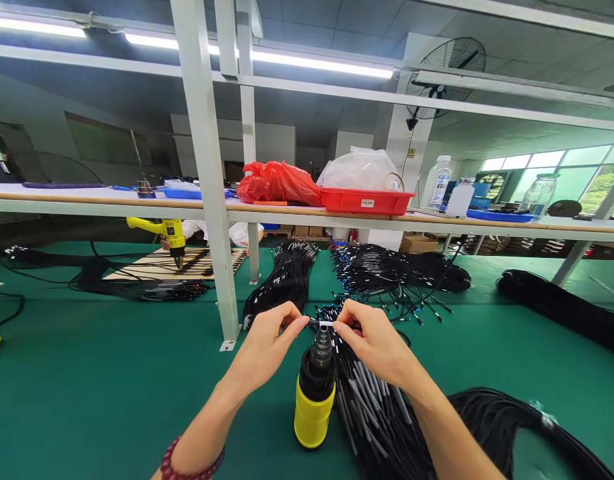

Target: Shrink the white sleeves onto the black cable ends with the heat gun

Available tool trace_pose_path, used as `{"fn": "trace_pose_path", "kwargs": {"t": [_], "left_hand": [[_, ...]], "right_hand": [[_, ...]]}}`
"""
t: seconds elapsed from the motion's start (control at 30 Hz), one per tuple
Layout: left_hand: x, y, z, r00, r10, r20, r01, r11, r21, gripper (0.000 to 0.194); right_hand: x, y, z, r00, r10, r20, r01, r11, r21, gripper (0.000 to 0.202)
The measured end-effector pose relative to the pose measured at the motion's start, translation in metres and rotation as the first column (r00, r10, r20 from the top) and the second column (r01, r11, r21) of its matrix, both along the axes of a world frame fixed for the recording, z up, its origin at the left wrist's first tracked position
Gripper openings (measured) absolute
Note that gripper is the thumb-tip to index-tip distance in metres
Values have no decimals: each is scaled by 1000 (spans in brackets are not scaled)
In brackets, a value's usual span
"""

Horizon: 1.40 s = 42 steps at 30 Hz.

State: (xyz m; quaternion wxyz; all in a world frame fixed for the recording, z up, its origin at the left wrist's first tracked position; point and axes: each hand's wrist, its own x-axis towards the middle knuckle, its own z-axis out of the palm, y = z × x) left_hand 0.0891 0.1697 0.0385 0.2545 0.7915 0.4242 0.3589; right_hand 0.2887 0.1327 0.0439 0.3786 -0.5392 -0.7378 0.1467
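My left hand (277, 337) pinches one end of a thin black cable (314, 323). My right hand (369, 337) pinches it on the other side, so a short piece with a white sleeve (326, 324) stretches level between the fingertips. Directly beneath that piece is the metal nozzle of a yellow and black heat gun (315, 407), standing upright on the green table. A large bundle of black cables with grey sleeves (371, 393) lies beside the heat gun, partly under my right forearm.
More black cable bundles lie behind my hands (287, 273), at back right (401, 267) and far right (561, 303). A white post (214, 200) rises left of my hands. Another person's hand holds a yellow heat gun (173, 237) across the table. A shelf carries a red tray (367, 202).
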Motion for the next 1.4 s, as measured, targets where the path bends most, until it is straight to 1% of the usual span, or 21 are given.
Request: {"fn": "trace_pose_path", "kwargs": {"t": [0.3, 0.47, 0.57, 0.63, 0.8, 0.87, 1.13, 1.27, 1.4], "left_hand": [[1, -2, 3, 1000, 5, 15, -5, 1000, 3, 33], [1, -2, 4, 999, 1, 38, -1, 1000, -1, 24], [0, -3, 5, 999, 4, 49, -4, 1000, 1, 20], [0, -3, 5, 999, 9, 34, -9, 1000, 0, 23], [-1, -1, 4, 997, 11, -72, -12, 1000, -13, 47], [-1, 0, 3, 997, 9, -80, -10, 1000, -12, 49], [0, -2, 5, 1000, -18, 17, 18, 999, -37, 33], [-1, -1, 4, 999, -27, 35, 29, 999, -42, 24], [-2, 0, 2, 999, -31, 39, 33, 999, -43, 22]], "right_hand": [[0, 0, 0, 1000, -10, -1, 10, 1000, -4, 18], [3, 0, 0, 1000, 2, -27, -2, 1000, 0, 15], [5, 0, 1, 999, 17, -29, -18, 1000, -7, 17], [6, -1, 3, 999, 28, -28, -28, 1000, 1, 19], [4, -4, 7, 998, 36, -50, -36, 999, 15, 19], [3, -4, 7, 998, 35, -50, -35, 999, 12, 19], [3, 1, 4, 996, 12, -83, -11, 1000, 9, 15], [4, 4, 1, 994, -10, -105, 10, 1000, -6, 13], [5, 2, 2, 998, 7, -66, -8, 1000, -4, 16]]}}
